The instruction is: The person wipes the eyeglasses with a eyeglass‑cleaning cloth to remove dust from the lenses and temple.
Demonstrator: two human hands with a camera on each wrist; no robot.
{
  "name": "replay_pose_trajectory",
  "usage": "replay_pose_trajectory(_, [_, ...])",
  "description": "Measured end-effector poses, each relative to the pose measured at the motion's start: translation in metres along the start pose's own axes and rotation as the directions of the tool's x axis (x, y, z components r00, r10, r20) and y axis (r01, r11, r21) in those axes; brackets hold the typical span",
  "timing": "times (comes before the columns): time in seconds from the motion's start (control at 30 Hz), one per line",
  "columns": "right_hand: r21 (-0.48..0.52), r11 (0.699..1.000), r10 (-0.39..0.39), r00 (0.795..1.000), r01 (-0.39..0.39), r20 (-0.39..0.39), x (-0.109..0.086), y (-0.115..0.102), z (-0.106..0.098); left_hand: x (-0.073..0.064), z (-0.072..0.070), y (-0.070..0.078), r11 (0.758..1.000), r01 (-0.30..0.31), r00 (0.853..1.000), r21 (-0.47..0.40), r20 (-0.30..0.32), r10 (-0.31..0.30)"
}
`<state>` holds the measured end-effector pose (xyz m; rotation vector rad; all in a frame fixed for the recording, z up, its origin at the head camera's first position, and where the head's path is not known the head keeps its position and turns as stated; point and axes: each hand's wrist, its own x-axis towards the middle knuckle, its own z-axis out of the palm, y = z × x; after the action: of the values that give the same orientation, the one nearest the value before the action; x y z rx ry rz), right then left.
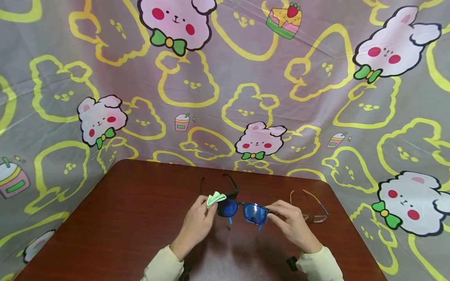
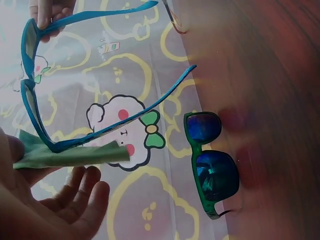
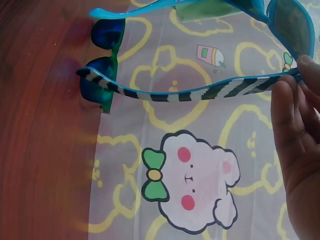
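Blue-mirrored sunglasses [image 1: 254, 213] are held up above the table between both hands, lenses toward the head camera. Their blue temples [image 2: 115, 129] stretch away from the hands; one has a black-and-white striped side [image 3: 200, 94]. My left hand [image 1: 197, 224] pinches a folded light-green cloth [image 1: 215, 198] at the left end of the frame. In the left wrist view the cloth [image 2: 75, 155] lies around that corner, with the other fingers loosely bent below. With thumb and fingers, my right hand [image 1: 293, 222] grips the opposite corner by the hinge [image 3: 295, 75].
Behind the held pair, green-framed sunglasses [image 2: 216, 175] lie on the brown table [image 1: 140, 210]. Clear-lensed glasses with orange-brown temples [image 1: 319, 218] lie beyond the right hand. A cartoon-patterned curtain [image 1: 211, 117] encloses the table's back and sides.
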<state>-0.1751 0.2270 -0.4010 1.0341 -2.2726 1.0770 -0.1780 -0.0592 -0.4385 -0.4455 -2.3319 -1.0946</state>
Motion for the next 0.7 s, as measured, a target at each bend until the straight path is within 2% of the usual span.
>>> replay_pose_trajectory(0.23, [0.003,0.999,-0.033,0.999,0.033,-0.015,-0.001,0.012,0.001,0.004,-0.001,-0.004,0.99,0.134,0.989,-0.053,0.077,-0.129])
replay_pose_trajectory(0.43, [0.02,0.998,-0.062,0.998,0.062,-0.002,0.0,0.014,0.002,0.008,-0.004,-0.001,0.954,0.246,0.964,-0.172,0.143,-0.223])
replay_pose_trajectory(0.7, [-0.031,0.992,-0.126,0.992,0.126,-0.001,0.001,0.015,0.004,0.009,-0.008,-0.001,0.934,0.295,0.949,-0.202,0.173,-0.263])
